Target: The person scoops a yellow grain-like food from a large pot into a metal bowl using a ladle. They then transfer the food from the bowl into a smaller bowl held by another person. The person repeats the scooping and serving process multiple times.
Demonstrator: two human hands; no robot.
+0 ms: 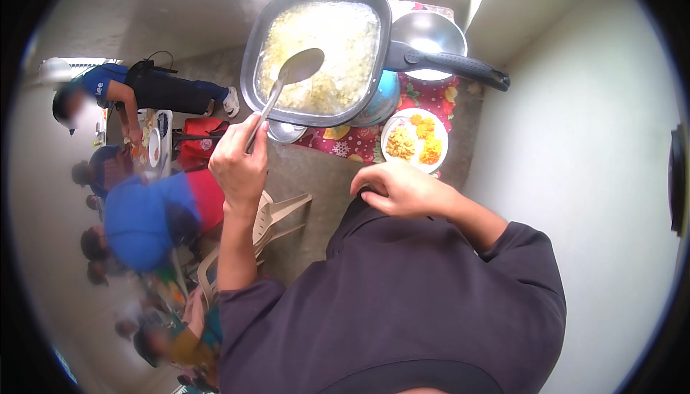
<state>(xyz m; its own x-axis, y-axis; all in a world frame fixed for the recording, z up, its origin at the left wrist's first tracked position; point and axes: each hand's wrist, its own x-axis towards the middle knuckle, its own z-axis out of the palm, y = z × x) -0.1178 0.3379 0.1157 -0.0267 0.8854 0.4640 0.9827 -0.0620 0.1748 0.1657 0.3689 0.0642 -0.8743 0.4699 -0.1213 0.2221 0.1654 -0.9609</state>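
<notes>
My left hand (241, 160) is closed around the handle of a metal spoon (302, 66), its bowl over the deep square pan (251, 99). Pale, bubbling liquid with yellowish bits (323, 42) fills the pan, whose black handle (460, 65) points right. By the front of my dark shirt (402, 286), my right hand (410, 189) has its fingers curled on a fold of the dark cloth. Just beyond that hand, a white plate (440, 163) carries separate heaps of chopped yellow and orange food (429, 150).
A shiny metal bowl (442, 33) stands behind the pan handle on a red patterned cloth (345, 148). Under the pan a blue object (381, 99) partly shows. A beige plastic chair (269, 221) and several people, one in blue (144, 221), are at left; a pale wall (596, 164) rises at right.
</notes>
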